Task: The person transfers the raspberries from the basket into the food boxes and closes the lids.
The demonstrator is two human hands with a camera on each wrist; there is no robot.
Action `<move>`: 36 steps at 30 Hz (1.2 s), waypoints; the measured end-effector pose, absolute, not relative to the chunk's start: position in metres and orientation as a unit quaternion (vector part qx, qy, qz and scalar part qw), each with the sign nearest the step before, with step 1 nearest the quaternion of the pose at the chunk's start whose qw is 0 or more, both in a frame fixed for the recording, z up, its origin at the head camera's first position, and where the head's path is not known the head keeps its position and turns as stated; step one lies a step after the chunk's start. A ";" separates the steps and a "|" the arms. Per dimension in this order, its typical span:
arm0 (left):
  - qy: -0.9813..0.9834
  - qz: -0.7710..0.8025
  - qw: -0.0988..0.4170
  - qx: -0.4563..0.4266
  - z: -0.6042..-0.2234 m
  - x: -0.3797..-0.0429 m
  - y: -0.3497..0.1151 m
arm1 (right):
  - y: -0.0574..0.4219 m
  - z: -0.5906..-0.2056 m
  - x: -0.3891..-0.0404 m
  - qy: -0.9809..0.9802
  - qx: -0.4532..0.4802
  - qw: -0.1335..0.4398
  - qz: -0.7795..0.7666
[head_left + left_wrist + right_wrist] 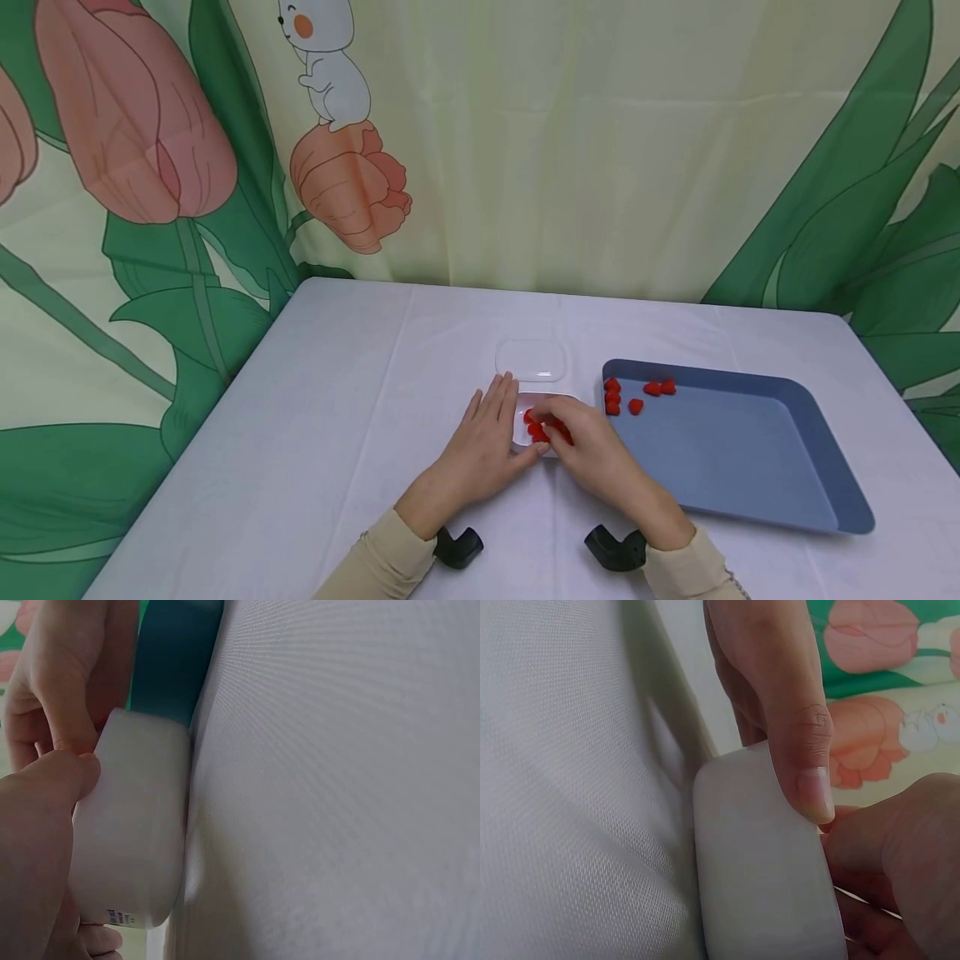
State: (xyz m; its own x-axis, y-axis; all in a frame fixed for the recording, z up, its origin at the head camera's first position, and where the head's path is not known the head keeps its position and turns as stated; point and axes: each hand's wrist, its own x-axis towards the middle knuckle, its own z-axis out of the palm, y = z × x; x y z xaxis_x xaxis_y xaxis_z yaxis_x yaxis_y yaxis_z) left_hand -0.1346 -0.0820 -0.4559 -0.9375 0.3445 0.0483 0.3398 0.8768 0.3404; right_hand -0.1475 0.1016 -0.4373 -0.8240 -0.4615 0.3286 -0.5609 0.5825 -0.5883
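Observation:
A small white box (pixel 519 435) with red pieces (pixel 536 430) inside stands on the table. My left hand (pixel 483 446) holds its near left corner, fingers along the left side. The left thumb (pixel 802 761) lies over the near rim. Reaching into the box from the right, my right hand (pixel 592 446) has its fingers curled, with red between thumb and forefinger, where it seems to pinch a piece. Its fingertips are partly hidden by the box wall in the left wrist view. More small, lumpy red pieces (pixel 612 397) lie in the blue tray (pixel 742 458).
Behind the box lies a clear lid (pixel 530 360). The blue tray's raised left wall stands close to the box and right hand. A white cloth (pixel 300 467) covers the table, and a printed curtain (pixel 555 150) hangs behind it.

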 end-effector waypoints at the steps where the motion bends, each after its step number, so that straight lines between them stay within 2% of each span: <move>1: 0.969 0.174 0.006 0.177 -0.456 -0.135 -0.082 | 0.102 -0.437 -0.147 -0.887 0.287 0.069 0.355; 12: 0.970 0.168 0.005 0.177 -0.457 -0.135 -0.082 | 0.103 -0.436 -0.147 -0.883 0.285 0.072 0.365; 22: 0.969 0.173 0.007 0.177 -0.456 -0.134 -0.081 | 0.108 -0.431 -0.149 -0.869 0.294 0.129 0.376; 36: 0.972 0.165 0.010 0.167 -0.456 -0.134 -0.080 | 0.123 -0.422 -0.153 -0.881 0.258 0.145 0.368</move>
